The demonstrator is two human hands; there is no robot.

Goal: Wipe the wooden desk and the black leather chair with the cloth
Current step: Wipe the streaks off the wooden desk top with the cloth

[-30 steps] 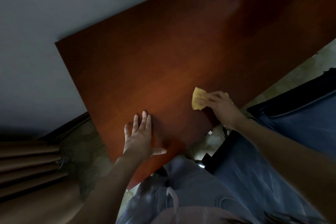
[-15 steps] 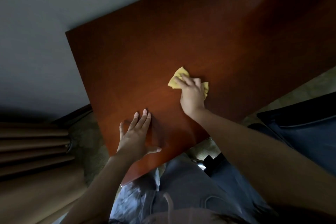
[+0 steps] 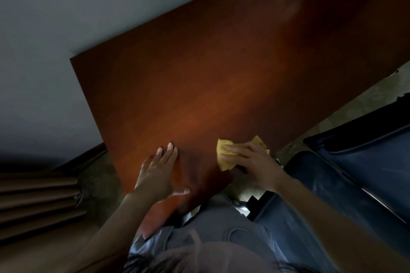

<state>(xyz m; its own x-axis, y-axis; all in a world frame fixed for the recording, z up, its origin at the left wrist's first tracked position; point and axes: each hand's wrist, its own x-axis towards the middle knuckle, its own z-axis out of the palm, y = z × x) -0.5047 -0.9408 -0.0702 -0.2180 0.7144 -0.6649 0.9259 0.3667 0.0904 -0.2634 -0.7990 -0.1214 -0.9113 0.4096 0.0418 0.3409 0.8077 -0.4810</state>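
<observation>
the desk wipe is in hand: the right grip presses the yellow cloth under flat fingers near the tabletop edge, the left grip lies open alongside, and the next stroke probably needs the far side before the chair.

We record a reddish-brown wooden desk standing against a pale wall. The left hand rests flat on the desk near its front corner, fingers straight and thumb spread. Just beside it, the right hand presses a crumpled yellow cloth onto the desk at its front edge, fingers laid across it. We note a black leather chair at the right and brown curtain folds at the lower left.
</observation>
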